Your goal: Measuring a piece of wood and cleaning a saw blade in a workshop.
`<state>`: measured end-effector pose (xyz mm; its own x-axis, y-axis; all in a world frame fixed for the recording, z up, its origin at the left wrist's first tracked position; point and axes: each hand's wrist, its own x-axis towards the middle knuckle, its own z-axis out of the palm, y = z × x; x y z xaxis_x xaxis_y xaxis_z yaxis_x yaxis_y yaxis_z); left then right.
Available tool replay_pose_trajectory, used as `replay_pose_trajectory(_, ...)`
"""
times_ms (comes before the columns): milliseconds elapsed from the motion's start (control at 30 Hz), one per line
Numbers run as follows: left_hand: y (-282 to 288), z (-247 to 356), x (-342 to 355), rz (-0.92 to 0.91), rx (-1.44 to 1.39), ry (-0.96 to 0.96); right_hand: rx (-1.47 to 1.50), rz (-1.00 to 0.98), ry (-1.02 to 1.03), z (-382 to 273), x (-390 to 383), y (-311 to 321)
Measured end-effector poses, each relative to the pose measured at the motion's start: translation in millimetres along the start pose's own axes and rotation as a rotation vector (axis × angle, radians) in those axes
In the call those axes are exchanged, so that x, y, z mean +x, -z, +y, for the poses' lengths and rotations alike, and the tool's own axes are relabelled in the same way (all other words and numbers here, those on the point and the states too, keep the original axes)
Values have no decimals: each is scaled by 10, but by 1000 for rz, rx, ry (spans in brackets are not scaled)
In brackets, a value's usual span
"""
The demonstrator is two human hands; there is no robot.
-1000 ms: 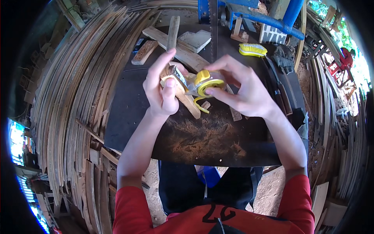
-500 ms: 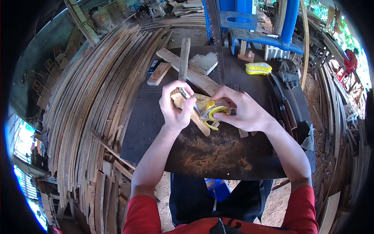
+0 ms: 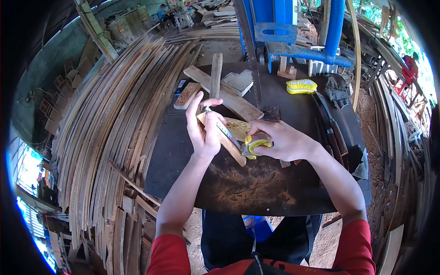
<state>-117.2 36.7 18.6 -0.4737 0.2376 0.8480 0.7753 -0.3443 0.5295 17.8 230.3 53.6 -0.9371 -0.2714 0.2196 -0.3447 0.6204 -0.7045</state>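
My right hand (image 3: 288, 141) grips a yellow tape measure (image 3: 252, 145), fingers over its case. A short length of its pale metal blade (image 3: 225, 131) runs out toward my left hand (image 3: 202, 133). That hand is closed about the far end of a short wooden strip (image 3: 235, 153), its thumb beside the blade's end; the blade's tip is hidden by the fingers. Blade and strip lie along each other, slanting down to the right. Just behind them is another light wooden piece (image 3: 237, 126), partly covered by my right hand.
The dark table (image 3: 178, 158) bears sawdust (image 3: 250, 188), a long board (image 3: 229, 95), an upright-looking stick (image 3: 216, 75), a small block (image 3: 187, 96), a yellow brush (image 3: 301, 86) and dark-handled tools (image 3: 337, 133). A saw blade (image 3: 253, 68) and blue machine (image 3: 298, 48) stand behind. Stacked planks (image 3: 110, 119) fill the left.
The tape measure's case has tilted and come slightly nearer me, and the blade now lies along the wooden strip. My left fingers have spread a little; the view has shifted slightly.
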Motion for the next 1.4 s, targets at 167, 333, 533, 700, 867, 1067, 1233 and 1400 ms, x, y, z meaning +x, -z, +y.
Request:
replay_pose_trajectory(167,46,-37,-7,-53,17,21,-22,3,-22,37,-2,-22)
replay_pose_trajectory(333,39,-41,-18,-55,4,15,-42,-50,-76,-15,-7,17)
replay_pose_trajectory(533,45,-121,48,228,-92,139,-87,12,16,72,-35,13)
replay_pose_trajectory(700,393,-190,217,502,-212,389,-59,-10,-63,-26,-25,64)
replay_pose_trajectory(867,405,-183,243,562,-184,532,-86,26,-28,38,-12,44)
replay_pose_trajectory(1067,421,-216,241,582,-212,559,1,13,-78,-17,4,46)
replay_pose_trajectory(1233,388,-200,238,568,-232,568,49,7,-137,-105,2,72)
replay_pose_trajectory(1400,344,-171,218,568,-262,578,65,24,-68,-87,-11,72)
